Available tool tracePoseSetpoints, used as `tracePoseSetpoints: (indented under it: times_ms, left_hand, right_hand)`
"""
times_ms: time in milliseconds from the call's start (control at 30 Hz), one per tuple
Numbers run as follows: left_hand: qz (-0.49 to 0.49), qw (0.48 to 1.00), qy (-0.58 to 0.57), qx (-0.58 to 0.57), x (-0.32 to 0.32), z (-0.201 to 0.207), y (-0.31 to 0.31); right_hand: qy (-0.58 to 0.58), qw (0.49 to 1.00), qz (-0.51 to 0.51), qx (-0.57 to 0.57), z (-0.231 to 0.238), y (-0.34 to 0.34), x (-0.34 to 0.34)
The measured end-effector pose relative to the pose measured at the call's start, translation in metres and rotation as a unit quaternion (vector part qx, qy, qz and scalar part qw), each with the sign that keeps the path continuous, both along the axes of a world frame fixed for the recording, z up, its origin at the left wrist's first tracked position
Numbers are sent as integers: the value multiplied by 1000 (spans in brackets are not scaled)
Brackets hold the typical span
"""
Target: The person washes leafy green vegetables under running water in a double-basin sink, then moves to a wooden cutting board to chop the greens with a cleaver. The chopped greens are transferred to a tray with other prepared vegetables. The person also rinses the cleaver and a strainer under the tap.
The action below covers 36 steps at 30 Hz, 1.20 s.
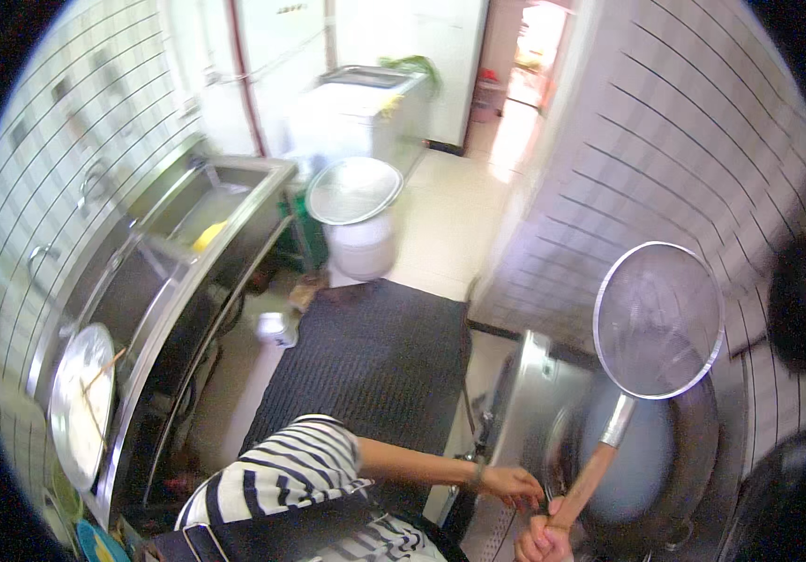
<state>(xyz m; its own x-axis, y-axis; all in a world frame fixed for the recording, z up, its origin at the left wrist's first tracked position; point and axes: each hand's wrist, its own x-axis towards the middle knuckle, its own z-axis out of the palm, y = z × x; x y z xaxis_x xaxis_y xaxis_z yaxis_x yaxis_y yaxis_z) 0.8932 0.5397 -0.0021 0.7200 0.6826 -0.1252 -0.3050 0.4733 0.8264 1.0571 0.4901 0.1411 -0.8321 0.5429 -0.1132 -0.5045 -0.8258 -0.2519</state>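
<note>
In my right hand (544, 541), at the lower edge, is the wooden handle of a large round mesh skimmer (658, 318). Its metal-rimmed head is raised above the stove on the right. Below it, a big dark wok (706, 445) holds cloudy whitish liquid (649, 473), partly hidden by the skimmer. My left hand (513, 485) reaches over the stove's steel edge, close to my right hand and the handle's end. Its fingers are loosely bent and apart, with nothing visible in them.
A steel sink counter (262, 178) runs along the left wall, with a metal basin (58, 412) and chopsticks on it. Ahead stands a white bucket (364, 245) topped by a round sieve (354, 190). A dark mat (375, 347) covers the floor; a white jar (277, 329) stands beside it.
</note>
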Motion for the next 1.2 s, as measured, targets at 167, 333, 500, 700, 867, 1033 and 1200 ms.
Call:
tracePoseSetpoints:
  times_ms: [167,333,500,700,867,1033,1200]
  left_hand:
    - [320,947,8,-1,-221,52,-44]
    - [621,782,-52,22,-399,111,-129]
    - [803,596,-18,18,-543,146,-232]
    - [850,488,-192,53,-621,157,-408]
    - [872,447,-197,27,-618,140,-476]
    - [875,443,-196,19,-632,133,-487]
    - [890,421,-172,-27,-667,136,-482]
  right_hand:
    - [-221,959,142,111,1,29,-168]
    - [-251,883,280,280,11,-6,-390]
    - [-197,790,294,501,13,-106,-568]
    - [28,612,398,683,7,-176,-682]
    - [-40,551,310,773,-38,-170,-838]
    - [42,513,193,835,-110,-194,-1056]
    - [80,483,81,868,-136,-271,-1224]
